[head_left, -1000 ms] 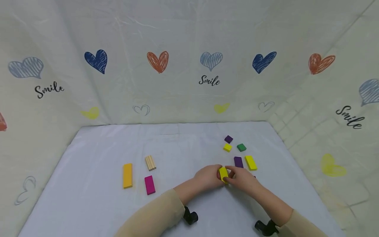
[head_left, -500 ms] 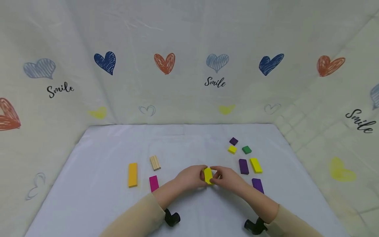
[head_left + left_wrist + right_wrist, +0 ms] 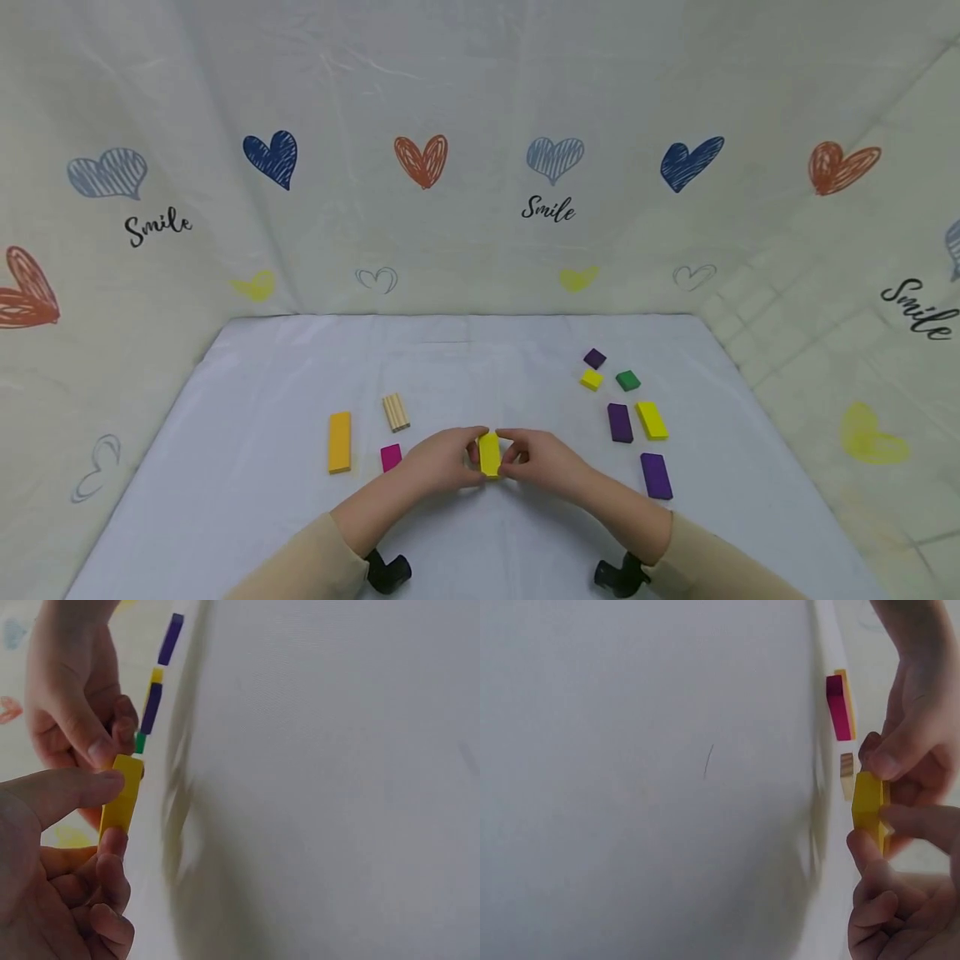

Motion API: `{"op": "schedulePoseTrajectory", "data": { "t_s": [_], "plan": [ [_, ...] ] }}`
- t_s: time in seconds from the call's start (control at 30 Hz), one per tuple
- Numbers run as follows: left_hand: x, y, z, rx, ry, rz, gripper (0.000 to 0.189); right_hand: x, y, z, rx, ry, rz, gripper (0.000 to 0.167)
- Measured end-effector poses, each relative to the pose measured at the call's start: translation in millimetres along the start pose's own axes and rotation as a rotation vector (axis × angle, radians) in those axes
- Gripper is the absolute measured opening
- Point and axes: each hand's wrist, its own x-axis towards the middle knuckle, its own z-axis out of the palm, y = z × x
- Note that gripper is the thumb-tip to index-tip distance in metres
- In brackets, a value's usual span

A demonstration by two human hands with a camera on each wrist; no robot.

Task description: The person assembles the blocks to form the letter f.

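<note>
In the head view, your left hand [image 3: 438, 460] and right hand [image 3: 546, 460] hold a yellow block [image 3: 489, 455] mid-surface [image 3: 487, 375]; whether it touches down is hard to tell. Left wrist: your left fingers [image 3: 114, 883] pinch it. Right wrist: your right fingers [image 3: 922, 824] pinch it too.

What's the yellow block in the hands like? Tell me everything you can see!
The yellow block is a plain, bright, longish piece with flat sides and straight edges. It looks like painted wood, and no markings show. The left hand and the right hand pinch it from either side, covering parts of it. Its long side points away from the person. It seems held up over the white tablecloth.
</note>
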Motion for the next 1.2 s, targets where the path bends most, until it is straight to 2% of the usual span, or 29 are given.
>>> {"op": "schedulePoseTrajectory", "data": {
  "t_s": [0.3,0.57,0.77,1.2],
  "plan": [
    [-5.9,-6.3,1.2,0.019,-0.011,-0.005,0.069,3.5,-0.8,7.3,0.012,-0.038,-0.020,0.057],
    [-8.1,-7.9,2.7,0.011,-0.024,-0.044,0.072,8.8,5.5,12.9,-0.059,-0.041,-0.035,0.060],
    [-7.2,-8.8,4.4,0.019,-0.034,-0.030,0.072,9.8,8.0,14.1,-0.134,-0.025,-0.051,0.063],
    [-6.7,-12.1,5.1,-0.013,-0.052,-0.003,0.071,12.6,13.8,12.4,-0.132,-0.052,-0.069,0.064]
  ]
}}
